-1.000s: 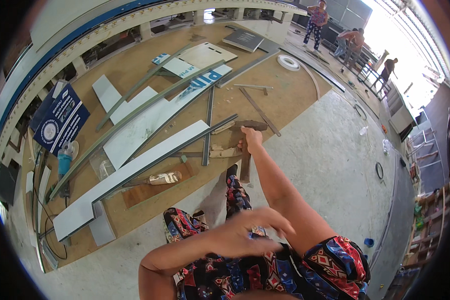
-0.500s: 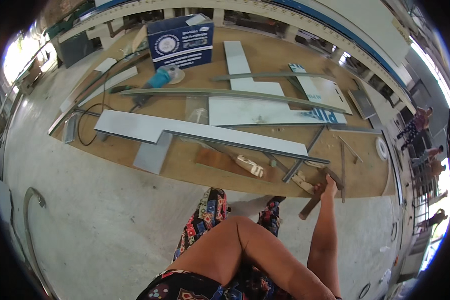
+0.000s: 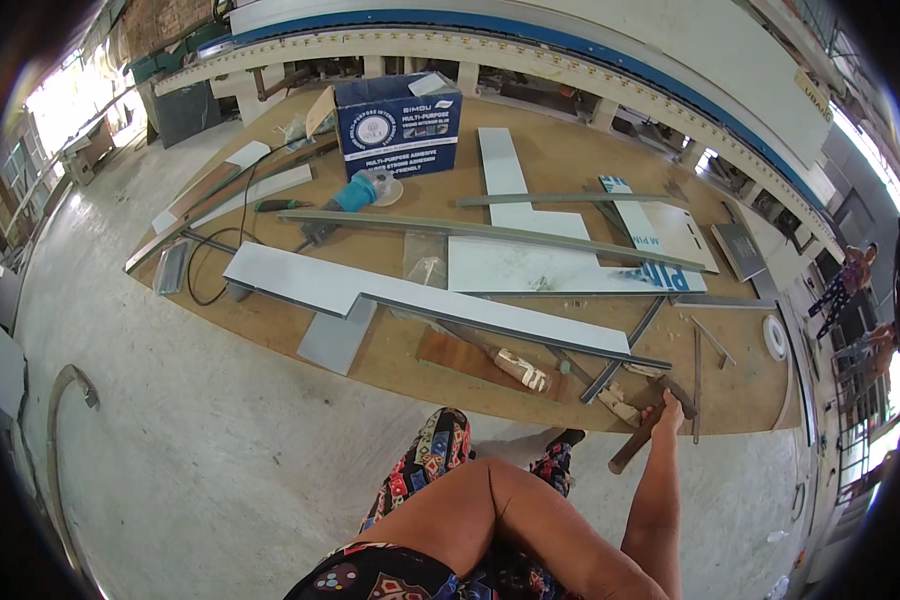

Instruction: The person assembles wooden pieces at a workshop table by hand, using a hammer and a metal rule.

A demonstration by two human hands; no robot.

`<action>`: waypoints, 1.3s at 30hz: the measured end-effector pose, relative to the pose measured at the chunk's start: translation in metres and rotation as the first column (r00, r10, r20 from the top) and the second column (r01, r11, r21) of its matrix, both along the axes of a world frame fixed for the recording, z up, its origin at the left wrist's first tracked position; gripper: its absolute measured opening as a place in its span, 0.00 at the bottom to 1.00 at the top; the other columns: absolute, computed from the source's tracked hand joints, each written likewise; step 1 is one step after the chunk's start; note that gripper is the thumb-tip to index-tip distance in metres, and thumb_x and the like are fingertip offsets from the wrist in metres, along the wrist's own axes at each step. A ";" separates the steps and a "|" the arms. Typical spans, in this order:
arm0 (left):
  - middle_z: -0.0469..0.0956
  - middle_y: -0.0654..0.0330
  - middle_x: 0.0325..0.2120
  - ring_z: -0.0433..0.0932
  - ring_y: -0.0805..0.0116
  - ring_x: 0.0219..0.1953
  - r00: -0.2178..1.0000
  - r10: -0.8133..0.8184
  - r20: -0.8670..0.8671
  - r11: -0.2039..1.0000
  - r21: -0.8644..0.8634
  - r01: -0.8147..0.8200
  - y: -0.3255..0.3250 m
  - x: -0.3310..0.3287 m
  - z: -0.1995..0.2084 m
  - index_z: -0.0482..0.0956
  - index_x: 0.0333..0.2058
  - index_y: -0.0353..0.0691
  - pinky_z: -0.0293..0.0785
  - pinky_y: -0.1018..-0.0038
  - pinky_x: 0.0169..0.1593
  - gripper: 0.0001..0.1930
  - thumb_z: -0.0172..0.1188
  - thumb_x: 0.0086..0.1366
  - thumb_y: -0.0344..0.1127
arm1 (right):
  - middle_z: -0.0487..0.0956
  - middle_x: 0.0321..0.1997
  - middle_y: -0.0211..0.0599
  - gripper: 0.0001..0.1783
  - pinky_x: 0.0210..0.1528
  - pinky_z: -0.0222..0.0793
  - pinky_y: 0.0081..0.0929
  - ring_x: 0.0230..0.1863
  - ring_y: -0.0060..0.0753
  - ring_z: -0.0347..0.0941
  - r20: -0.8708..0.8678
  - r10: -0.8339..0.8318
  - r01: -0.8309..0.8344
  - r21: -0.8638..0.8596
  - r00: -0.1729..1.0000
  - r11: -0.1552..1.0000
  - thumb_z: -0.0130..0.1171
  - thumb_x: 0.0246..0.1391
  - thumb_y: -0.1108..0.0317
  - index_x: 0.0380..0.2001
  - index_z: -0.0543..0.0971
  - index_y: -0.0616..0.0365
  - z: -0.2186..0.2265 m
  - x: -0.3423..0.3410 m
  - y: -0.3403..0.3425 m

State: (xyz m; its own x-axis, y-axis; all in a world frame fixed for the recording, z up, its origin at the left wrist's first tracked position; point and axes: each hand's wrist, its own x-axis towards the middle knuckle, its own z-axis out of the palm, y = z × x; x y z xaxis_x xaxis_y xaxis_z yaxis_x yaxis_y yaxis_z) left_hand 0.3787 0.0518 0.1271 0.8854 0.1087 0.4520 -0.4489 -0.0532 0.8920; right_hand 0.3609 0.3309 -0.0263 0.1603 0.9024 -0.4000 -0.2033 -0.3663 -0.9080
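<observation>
At the table's near right edge, my right hand (image 3: pixel 667 408) is closed around a hammer (image 3: pixel 630 451) close to its head, the brown handle slanting down past the edge. A worn, cream-coloured tool handle (image 3: pixel 618 404) lies just left of the hand. Further left, another tool with a tape-wrapped handle (image 3: pixel 521 370) rests partly on a brown wooden board (image 3: pixel 450 357). A long white notched panel (image 3: pixel 420 303) lies beyond these, its right end near dark metal strips (image 3: pixel 600 375). My left arm (image 3: pixel 494 490) is bent across the lower edge of the view, its hand out of sight.
On the brown tabletop (image 3: pixel 240 325) stand a blue box (image 3: pixel 400 130) and a teal angle grinder (image 3: pixel 353 195) with a cord. White panels (image 3: pixel 510 262), long metal strips (image 3: pixel 490 232) and a tape roll (image 3: pixel 774 338) lie around. A long machine (image 3: pixel 370 42) runs behind; people (image 3: pixel 850 285) are far right.
The whole view has shifted, so the table appears lower and slightly further right. My right hand keeps its grip on the hammer at nearly the same place by the table edge.
</observation>
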 end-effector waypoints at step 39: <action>0.75 0.60 0.43 0.71 0.58 0.56 0.430 0.862 0.269 0.353 -0.927 -0.129 0.029 -0.257 0.009 0.69 0.26 0.43 0.70 0.55 0.50 0.15 0.56 0.67 0.46 | 0.76 0.30 0.46 0.17 0.19 0.73 0.38 0.21 0.40 0.72 0.092 -0.121 0.127 -0.062 0.988 0.990 0.65 0.48 0.63 0.33 0.77 0.69 0.031 -0.009 -0.017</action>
State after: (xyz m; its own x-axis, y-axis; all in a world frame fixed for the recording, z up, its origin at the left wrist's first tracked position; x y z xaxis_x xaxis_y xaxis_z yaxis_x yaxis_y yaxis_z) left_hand 0.1212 0.0807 0.1362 -0.0375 0.9659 0.2561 -0.9832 -0.0815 0.1634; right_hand 0.3523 0.3134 0.0044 0.3063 0.8447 -0.4389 -0.1711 -0.4047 -0.8983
